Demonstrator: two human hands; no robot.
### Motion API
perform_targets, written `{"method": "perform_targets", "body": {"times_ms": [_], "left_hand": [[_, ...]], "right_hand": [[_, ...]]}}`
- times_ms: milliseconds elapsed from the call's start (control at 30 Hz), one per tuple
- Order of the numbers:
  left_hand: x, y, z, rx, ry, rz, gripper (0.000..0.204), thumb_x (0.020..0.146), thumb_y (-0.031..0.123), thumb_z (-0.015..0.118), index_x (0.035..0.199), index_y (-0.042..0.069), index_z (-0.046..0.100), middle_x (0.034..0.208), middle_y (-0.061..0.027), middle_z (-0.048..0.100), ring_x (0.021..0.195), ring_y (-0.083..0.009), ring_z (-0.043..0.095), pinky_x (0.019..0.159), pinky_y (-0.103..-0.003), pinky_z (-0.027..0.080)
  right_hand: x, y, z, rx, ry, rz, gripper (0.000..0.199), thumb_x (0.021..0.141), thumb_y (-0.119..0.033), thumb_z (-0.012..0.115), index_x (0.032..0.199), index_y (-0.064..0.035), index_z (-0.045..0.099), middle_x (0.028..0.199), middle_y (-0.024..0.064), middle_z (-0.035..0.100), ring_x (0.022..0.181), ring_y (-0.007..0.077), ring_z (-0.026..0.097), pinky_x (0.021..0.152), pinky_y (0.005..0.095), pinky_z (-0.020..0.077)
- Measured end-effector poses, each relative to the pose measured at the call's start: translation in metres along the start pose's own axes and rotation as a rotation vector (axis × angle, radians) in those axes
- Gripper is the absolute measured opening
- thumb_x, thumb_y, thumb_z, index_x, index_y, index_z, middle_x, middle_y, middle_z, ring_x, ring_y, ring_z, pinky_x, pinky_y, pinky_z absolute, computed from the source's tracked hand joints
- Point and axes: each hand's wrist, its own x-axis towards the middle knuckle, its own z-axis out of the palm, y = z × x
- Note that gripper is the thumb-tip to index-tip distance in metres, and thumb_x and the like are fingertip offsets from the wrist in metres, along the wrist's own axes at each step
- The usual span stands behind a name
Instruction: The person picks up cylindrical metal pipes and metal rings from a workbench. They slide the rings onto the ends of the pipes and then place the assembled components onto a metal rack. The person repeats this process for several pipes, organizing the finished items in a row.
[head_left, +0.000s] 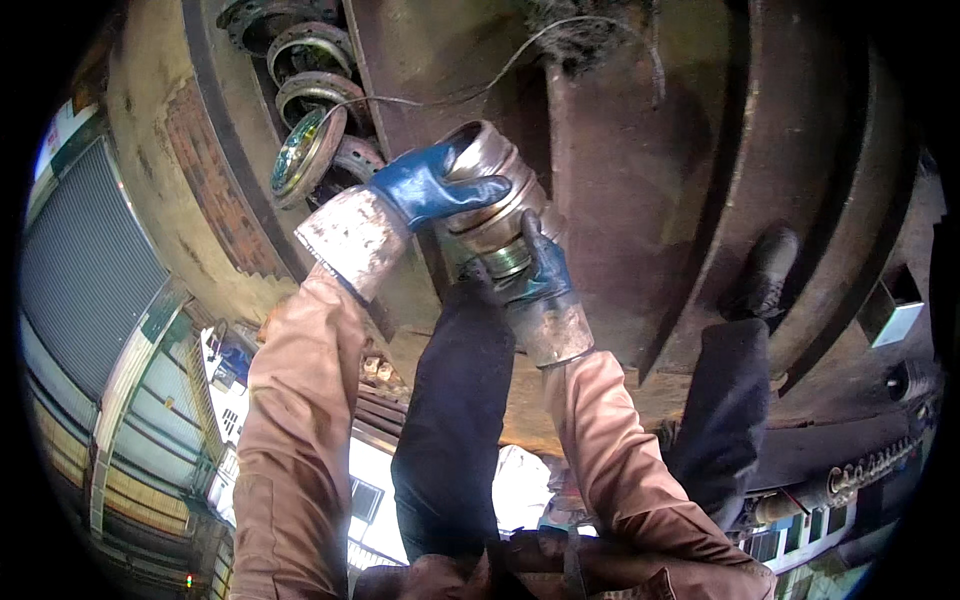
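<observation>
Between my two blue-gloved hands is a shiny metal cylindrical part (487, 222), hollow at its upper end and ringed with grooves. My left hand (432, 187) grips its upper left side, the thumb lying across the metal. Lower down on the right, my right hand (541, 268) holds the bottom end, with a finger pointing up along its side. The part is tilted and held above my left knee. What lies under the palms is hidden.
Several round flanged metal rings (308, 150) lie in a channel at the upper left. A thin wire (440, 102) runs from there to a dark tangled clump (578, 38). Raised steel ribs (735, 150) cross the rusty surface. My right boot (768, 268) stands between ribs.
</observation>
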Motion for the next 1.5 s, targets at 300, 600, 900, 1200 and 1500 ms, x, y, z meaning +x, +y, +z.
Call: {"method": "perform_targets", "body": {"times_ms": [300, 600, 900, 1200, 1500], "left_hand": [[0.038, -0.042, 0.014, 0.598, 0.11, -0.074, 0.079, 0.073, 0.069, 0.077, 0.114, 0.003, 0.07, 0.112, -0.021, 0.071, 0.106, -0.0347, 0.066, 0.092, -0.043, 0.051], [0.033, -0.06, 0.001, 0.306, 0.241, -0.098, 0.05, 0.076, 0.04, 0.089, 0.105, 0.002, 0.072, 0.095, -0.0083, 0.074, 0.085, -0.0167, 0.066, 0.081, -0.034, 0.054], [0.004, -0.027, 0.003, 0.423, 0.409, -0.211, 0.081, 0.066, 0.069, 0.081, 0.118, 0.008, 0.07, 0.113, -0.0209, 0.072, 0.106, -0.0382, 0.068, 0.095, -0.045, 0.054], [0.001, -0.037, 0.018, 0.179, 0.636, -0.045, 0.066, 0.064, 0.042, 0.093, 0.118, 0.01, 0.072, 0.109, -0.0182, 0.074, 0.102, -0.0362, 0.07, 0.089, -0.043, 0.055], [-0.006, -0.03, 0.025, 0.147, 0.835, -0.009, 0.076, 0.063, 0.031, 0.094, 0.128, 0.005, 0.063, 0.119, -0.0197, 0.07, 0.111, -0.0366, 0.067, 0.098, -0.044, 0.051]], "right_hand": [[0.09, 0.014, -0.067, 0.036, -0.041, -0.053, 0.043, 0.098, -0.031, 0.067, 0.126, 0.0003, 0.057, 0.108, 0.012, 0.071, 0.089, 0.0224, 0.072, 0.08, 0.0379, 0.0635], [0.068, 0.011, -0.008, -0.062, 0.202, -0.063, 0.039, 0.098, -0.029, 0.068, 0.125, -0.0025, 0.058, 0.106, 0.0142, 0.07, 0.085, 0.0258, 0.072, 0.076, 0.0397, 0.0647], [0.068, 0.009, -0.008, -0.106, 0.098, -0.106, 0.045, 0.1, -0.033, 0.062, 0.13, 0.0001, 0.056, 0.123, 0.0177, 0.066, 0.109, 0.0318, 0.067, 0.097, 0.0476, 0.0573], [0.001, -0.088, -0.002, -1.141, 0.323, -0.091, 0.036, 0.088, -0.029, 0.08, 0.112, -0.0034, 0.073, 0.101, 0.0095, 0.075, 0.091, 0.0197, 0.07, 0.085, 0.0327, 0.0569], [-0.06, -0.284, 0.206, -3.077, 0.736, -0.963, 0.063, 0.095, -0.03, 0.063, 0.153, -0.0194, 0.042, 0.148, 0.0143, 0.053, 0.135, 0.0284, 0.052, 0.116, 0.0414, 0.0394]]}}
